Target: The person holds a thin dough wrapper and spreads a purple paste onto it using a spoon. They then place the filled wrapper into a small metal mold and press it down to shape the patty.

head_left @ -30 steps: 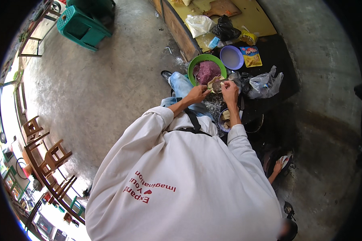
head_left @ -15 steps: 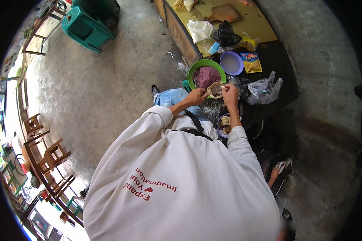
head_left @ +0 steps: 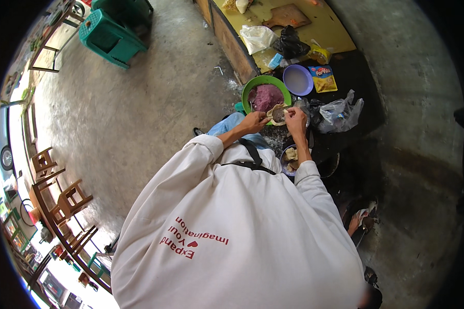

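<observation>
Held between both hands, above the near rim of a green bowl [head_left: 263, 79], is a small round brown mesh-like piece with a pale edge [head_left: 279, 115]; its exact kind is unclear. My left hand [head_left: 254, 122] is closed on its left end, where a thin handle-like part shows. On the right side, the fingers of my right hand [head_left: 295, 122] pinch its edge. A mass of purple dough or mash [head_left: 266, 98] fills much of the green bowl. Below my right wrist, a smaller bowl holds pale chunks [head_left: 291, 154], partly covered by the forearm.
Beyond the hands stand a purple bowl [head_left: 310, 82] of cloudy liquid and a yellow-and-blue packet [head_left: 323, 79]. A clear plastic bag [head_left: 340, 114] lies right. Bags and a cutting board [head_left: 287, 17] rest on the yellow table. Green stools [head_left: 108, 38] and wooden chairs [head_left: 72, 198] stand left.
Both hands keep their hold over the green bowl's near rim, with only slight movement. My foot and jeans at the left have drawn back a little, and the view has shifted slightly.
</observation>
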A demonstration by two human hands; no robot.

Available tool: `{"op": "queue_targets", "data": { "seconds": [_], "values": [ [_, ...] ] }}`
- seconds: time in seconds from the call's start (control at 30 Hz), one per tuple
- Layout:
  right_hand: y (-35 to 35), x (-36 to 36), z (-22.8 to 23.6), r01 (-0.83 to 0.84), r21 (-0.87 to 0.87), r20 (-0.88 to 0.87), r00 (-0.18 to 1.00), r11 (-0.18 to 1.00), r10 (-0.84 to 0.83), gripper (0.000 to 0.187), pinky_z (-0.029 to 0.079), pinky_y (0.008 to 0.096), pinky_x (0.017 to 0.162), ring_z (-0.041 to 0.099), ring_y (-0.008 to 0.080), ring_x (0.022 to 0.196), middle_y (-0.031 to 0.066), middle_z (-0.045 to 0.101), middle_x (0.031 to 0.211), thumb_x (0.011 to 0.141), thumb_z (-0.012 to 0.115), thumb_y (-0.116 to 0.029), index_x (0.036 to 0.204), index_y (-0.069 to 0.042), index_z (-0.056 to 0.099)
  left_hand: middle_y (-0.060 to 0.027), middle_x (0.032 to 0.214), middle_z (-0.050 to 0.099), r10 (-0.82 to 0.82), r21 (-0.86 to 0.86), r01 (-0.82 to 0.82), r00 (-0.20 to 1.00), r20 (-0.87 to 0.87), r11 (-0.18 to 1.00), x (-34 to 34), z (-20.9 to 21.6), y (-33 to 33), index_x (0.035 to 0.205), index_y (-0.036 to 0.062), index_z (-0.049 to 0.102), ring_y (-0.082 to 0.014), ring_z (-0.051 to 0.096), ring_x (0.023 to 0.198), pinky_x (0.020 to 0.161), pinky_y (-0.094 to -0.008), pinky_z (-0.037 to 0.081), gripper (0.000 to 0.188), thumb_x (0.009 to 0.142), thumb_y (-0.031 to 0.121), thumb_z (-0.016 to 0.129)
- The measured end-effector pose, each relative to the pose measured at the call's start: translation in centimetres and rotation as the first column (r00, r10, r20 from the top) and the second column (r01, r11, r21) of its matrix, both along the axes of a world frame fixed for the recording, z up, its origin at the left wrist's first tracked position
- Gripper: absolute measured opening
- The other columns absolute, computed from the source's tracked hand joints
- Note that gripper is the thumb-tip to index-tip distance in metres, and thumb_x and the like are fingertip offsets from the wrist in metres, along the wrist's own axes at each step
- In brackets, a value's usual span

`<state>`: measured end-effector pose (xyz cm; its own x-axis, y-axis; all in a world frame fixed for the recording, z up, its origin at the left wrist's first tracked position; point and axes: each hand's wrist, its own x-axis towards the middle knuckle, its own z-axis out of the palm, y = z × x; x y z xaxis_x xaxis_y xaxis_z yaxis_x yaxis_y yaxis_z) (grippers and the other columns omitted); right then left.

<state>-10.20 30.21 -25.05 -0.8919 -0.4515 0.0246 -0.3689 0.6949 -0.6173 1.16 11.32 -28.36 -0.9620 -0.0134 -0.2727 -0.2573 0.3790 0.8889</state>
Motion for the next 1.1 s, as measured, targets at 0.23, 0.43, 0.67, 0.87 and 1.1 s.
{"op": "queue_targets", "data": {
  "seconds": [0.23,0.43,0.67,0.87,1.1],
  "values": [
    [-0.3,-0.4,-0.2,0.033,0.011,0.118,0.992,0.999,-0.035,0.016,0.054,0.0445,0.075,0.071,0.0346,0.08,0.0161,0.072,0.083,0.082,0.074,-0.014,0.092,-0.001,0.072,-0.0245,0.084,0.065,0.01,0.039,-0.011,1.0,0.01,0.999,0.0,0.2,-0.7,0.094,-0.0002,0.064,-0.0439,0.063,0.082,0.072,-0.0502,0.047,0.041,0.101,0.04,0.06],
    [-0.1,-0.3,-0.1,0.003,0.079,0.009,1.0,0.997,-0.004,0.016,0.055,0.0405,0.072,0.071,0.0294,0.076,0.0152,0.072,0.081,0.083,0.074,-0.013,0.092,0.0,0.071,-0.0247,0.086,0.065,-0.028,-0.033,0.027,0.999,-0.035,0.999,0.1,-0.1,-1.1,0.094,-0.0005,0.064,-0.0446,0.064,0.085,0.073,-0.0505,0.048,0.043,0.101,0.042,0.059],
    [-0.3,-0.3,0.0,0.118,0.069,0.057,0.991,0.991,-0.122,0.017,0.056,0.039,0.07,0.072,0.0275,0.075,0.0153,0.072,0.081,0.084,0.075,-0.013,0.093,0.001,0.072,-0.0248,0.083,0.065,-0.044,-0.018,0.044,0.999,-0.03,0.999,0.0,-0.3,-1.3,0.094,-0.0006,0.064,-0.0439,0.064,0.083,0.073,-0.0506,0.047,0.042,0.101,0.041,0.059],
    [-0.1,-0.4,-0.4,0.06,0.077,0.025,0.998,0.995,-0.062,0.017,0.055,0.0391,0.069,0.071,0.0269,0.072,0.0147,0.072,0.079,0.085,0.075,-0.012,0.093,0.002,0.072,-0.0252,0.084,0.065,-0.045,-0.026,0.044,0.997,-0.064,0.999,0.1,-0.5,-1.5,0.095,-0.0009,0.065,-0.0435,0.064,0.083,0.073,-0.0506,0.048,0.042,0.101,0.04,0.059],
    [-0.5,0.1,0.0,0.01,0.039,0.041,0.999,0.999,-0.012,0.016,0.054,0.0419,0.071,0.071,0.0311,0.075,0.0162,0.072,0.08,0.084,0.074,-0.013,0.09,0.001,0.071,-0.0261,0.086,0.066,-0.035,-0.024,0.033,0.996,-0.083,0.999,0.3,-0.7,-1.4,0.097,-0.0016,0.066,-0.0435,0.065,0.085,0.075,-0.0506,0.048,0.043,0.102,0.041,0.059]
  ]
}}
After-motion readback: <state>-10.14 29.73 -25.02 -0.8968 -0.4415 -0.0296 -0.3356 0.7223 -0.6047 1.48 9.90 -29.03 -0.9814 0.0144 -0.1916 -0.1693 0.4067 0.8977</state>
